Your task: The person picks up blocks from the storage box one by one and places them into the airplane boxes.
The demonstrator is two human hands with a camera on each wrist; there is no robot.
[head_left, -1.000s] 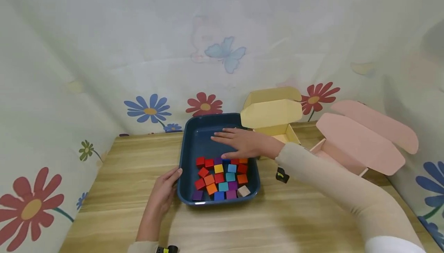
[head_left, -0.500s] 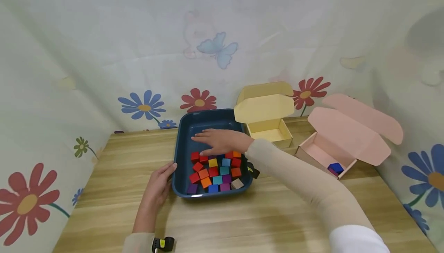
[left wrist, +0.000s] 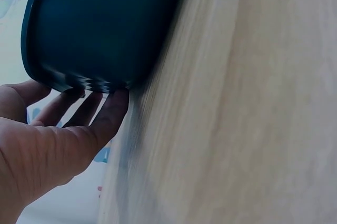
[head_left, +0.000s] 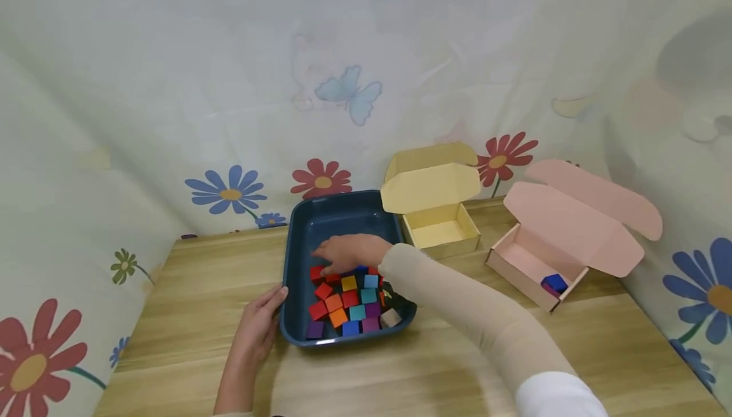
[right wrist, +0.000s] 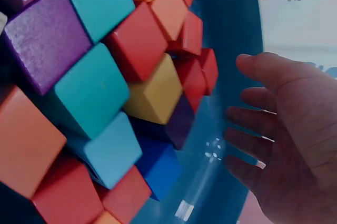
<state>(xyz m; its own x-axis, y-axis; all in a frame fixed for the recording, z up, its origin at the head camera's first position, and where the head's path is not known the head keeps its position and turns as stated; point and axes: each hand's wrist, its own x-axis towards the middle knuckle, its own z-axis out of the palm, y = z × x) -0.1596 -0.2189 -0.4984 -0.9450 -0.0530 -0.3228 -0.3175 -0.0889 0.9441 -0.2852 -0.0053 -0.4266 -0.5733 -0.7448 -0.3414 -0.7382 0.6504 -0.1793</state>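
Observation:
A deep blue tray [head_left: 290, 239] holds many coloured cubes [head_left: 349, 300] packed towards its near end. At the tray's left side, my left hand [head_left: 255, 328] holds it, the thumb at the rim and the other fingertips against the outer wall, as the left wrist view shows. My right hand [head_left: 350, 253] reaches over the tray at the far edge of the cubes, with fingers loosely bent and nothing in them. Beside that hand in the right wrist view are red cubes [right wrist: 192, 79], a yellow cube [right wrist: 156, 93] and a dark blue cube [right wrist: 160, 169]. My right forearm hides some cubes.
To the tray's right stands an open yellow box [head_left: 440, 234] with its lid up. Further right, an open pink box [head_left: 517, 277] holds a blue block [head_left: 555, 282] and a purple one. A flower-printed cloth [head_left: 246, 118] hangs behind the wooden table [head_left: 366, 379].
My right hand has moved left across the tray and its fingers have bent downward. My left hand stays at the tray's side. The view has shifted right, showing more of the pink box.

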